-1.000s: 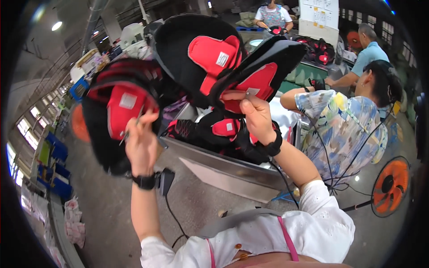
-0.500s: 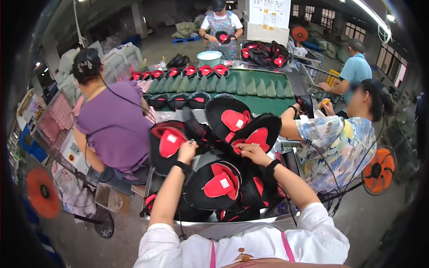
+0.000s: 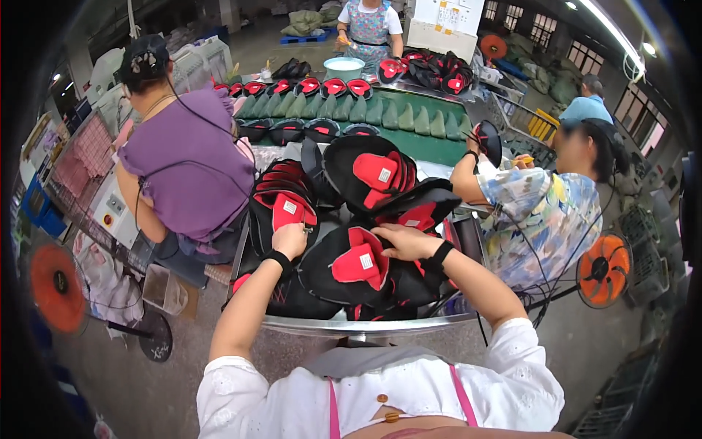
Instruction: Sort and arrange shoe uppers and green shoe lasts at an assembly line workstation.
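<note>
I see the rounded black fabric piece with red lining lying between the bare left hand, curled beside a black, red-lined fabric stack, and the bare right hand, fingers bent near the piece's edge; a white label marks the lining; with fingertips partly hidden, I cannot tell whether either hand pinches anything

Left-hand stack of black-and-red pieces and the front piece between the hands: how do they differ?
The left-hand stack shows several red layers nested together; the front piece shows one broad red area. The left-hand stack lies mostly farther from the person, the front piece nearer. The left hand is at the left-hand stack's near end; the right hand is at the front piece's upper right edge. Both show a white label.
</note>
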`<state>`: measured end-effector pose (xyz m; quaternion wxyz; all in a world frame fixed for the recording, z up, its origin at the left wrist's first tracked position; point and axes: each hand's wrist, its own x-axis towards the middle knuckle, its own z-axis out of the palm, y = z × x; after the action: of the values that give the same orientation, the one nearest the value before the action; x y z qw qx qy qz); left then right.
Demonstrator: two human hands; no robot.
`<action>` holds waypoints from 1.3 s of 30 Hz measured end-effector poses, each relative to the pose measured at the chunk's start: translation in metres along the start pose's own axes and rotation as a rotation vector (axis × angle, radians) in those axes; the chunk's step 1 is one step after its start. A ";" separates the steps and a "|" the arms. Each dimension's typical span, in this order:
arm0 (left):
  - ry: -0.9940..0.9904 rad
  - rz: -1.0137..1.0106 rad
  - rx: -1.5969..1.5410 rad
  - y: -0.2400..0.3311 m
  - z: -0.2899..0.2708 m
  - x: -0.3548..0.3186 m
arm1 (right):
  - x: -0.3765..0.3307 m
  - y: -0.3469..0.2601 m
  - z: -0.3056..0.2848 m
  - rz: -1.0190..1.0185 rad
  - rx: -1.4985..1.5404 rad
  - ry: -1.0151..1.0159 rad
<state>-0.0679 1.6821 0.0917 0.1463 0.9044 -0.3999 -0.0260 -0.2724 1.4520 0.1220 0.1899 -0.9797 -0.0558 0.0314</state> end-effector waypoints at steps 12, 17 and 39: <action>-0.153 0.406 -0.252 0.077 -0.072 -0.253 | -0.017 -0.083 0.038 0.279 -0.230 0.104; -0.504 0.588 -0.814 0.063 -0.138 -0.367 | -0.044 -0.189 0.050 -0.409 -0.048 0.257; -0.426 -0.075 -1.285 -0.003 0.033 -0.489 | -0.351 -0.400 0.233 0.427 0.700 0.344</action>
<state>-0.4037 2.0335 0.0246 0.5717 0.6264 -0.2935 -0.4412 -0.6791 1.8637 0.0708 0.5059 -0.8370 0.1943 -0.0765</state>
